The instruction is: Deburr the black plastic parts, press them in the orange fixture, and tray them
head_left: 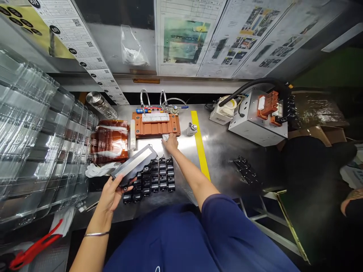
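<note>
Our left hand (112, 194) has its grip clamped on the near end of a long dark bar (134, 165) with a pale strip on top; its long axis runs up and to the right, away from that grip. Just right of it, partly under the bar, sit rows of small black parts (159, 177), some hidden. Our right hand (171, 142) reaches far ahead, fingers closed on a small white piece (165, 137) we cannot make out, at the near edge of an orange fixture (155, 124). Everything rests on a shiny metal worktop (221, 151) with a yellow stripe (200, 145). Clear trays (36, 143) stack far left; printed sheets (187, 37) hang behind.
</note>
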The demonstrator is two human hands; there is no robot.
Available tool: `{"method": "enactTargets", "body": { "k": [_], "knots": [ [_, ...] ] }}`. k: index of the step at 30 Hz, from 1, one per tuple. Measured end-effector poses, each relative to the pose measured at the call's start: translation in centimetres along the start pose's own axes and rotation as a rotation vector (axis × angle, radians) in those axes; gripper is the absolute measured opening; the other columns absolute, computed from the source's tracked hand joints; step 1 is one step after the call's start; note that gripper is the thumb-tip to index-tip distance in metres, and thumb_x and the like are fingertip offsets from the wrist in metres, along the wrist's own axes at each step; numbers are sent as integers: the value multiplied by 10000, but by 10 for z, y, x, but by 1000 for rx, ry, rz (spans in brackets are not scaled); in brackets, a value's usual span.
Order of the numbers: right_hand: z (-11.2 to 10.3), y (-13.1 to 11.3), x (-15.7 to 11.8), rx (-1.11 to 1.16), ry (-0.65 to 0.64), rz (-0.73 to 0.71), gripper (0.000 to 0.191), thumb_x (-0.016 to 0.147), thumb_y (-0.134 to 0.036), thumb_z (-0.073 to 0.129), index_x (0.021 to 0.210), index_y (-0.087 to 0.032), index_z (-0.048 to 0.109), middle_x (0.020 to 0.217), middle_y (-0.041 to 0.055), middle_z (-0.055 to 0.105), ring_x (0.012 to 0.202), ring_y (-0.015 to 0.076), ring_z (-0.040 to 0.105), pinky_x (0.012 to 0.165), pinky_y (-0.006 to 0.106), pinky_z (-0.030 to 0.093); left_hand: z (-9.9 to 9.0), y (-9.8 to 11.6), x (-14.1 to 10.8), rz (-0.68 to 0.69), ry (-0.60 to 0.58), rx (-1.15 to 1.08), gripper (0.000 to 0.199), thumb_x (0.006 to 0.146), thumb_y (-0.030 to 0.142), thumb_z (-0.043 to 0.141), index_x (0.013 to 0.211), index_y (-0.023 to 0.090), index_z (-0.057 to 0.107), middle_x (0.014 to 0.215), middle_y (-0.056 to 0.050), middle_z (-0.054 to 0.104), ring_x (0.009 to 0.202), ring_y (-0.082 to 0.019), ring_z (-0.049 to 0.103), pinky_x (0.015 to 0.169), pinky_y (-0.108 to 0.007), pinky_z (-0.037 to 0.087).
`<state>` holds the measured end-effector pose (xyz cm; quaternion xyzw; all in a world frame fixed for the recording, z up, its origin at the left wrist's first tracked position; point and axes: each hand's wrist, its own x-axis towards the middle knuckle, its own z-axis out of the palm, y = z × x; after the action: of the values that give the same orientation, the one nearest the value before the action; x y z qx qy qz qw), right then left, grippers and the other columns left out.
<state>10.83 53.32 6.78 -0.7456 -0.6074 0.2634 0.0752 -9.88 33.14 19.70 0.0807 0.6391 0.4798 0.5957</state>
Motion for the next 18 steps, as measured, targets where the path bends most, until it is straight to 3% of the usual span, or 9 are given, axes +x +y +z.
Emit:
{"method": "enactTargets", "body": {
  "k": [3,6,9,11,12,14,18],
  "knots": [
    [0,9,-6,-7,-37,-27,436,772,-297,650,1143,-146,477,1203,160,548,1041,265,587,852,385,488,1,-4,-1,7,6,-23,550,519,413,865,938,172,602,944,-79,737,732,-288,728,461,-292,583],
    [-22,37,-9,21,-53,-144,456,719,-338,683,1123,-189,532,1115,101,604,1005,261,585,844,380,491,2,-7,3,9,-2,-29,559,523,453,858,933,160,615,920,-83,739,726,-300,728,467,-310,591],
    [-61,77,1,93,156,-237,472,727,-360,656,1164,-201,576,1125,104,601,1071,271,533,916,405,462,6,-8,8,11,-27,-19,578,546,543,822,929,150,641,889,-94,740,724,-309,726,471,-330,593],
    [-88,101,15,102,343,-139,498,758,-334,611,1223,-157,580,1172,148,567,1116,278,505,955,411,437,12,-8,12,20,-49,-9,606,538,611,797,901,145,657,876,-109,740,734,-316,723,463,-328,586],
    [-99,111,23,85,377,-81,505,764,-312,597,1238,-138,584,1189,165,551,1131,285,495,964,412,429,17,-8,14,26,-58,-6,622,531,642,784,887,146,663,866,-113,741,746,-320,722,466,-329,585],
    [-115,124,36,26,334,-24,505,763,-275,590,1245,-124,601,1202,179,536,1141,296,489,967,411,422,28,-9,17,35,-65,0,639,540,689,749,881,155,672,834,-109,741,772,-323,719,492,-342,592],
    [-126,130,51,-101,225,-64,489,776,-271,602,1256,-179,617,1228,155,528,1150,292,483,970,391,420,51,-9,20,53,-63,12,613,697,741,579,902,173,678,758,-82,732,745,-276,716,541,-349,601]
  ]
}}
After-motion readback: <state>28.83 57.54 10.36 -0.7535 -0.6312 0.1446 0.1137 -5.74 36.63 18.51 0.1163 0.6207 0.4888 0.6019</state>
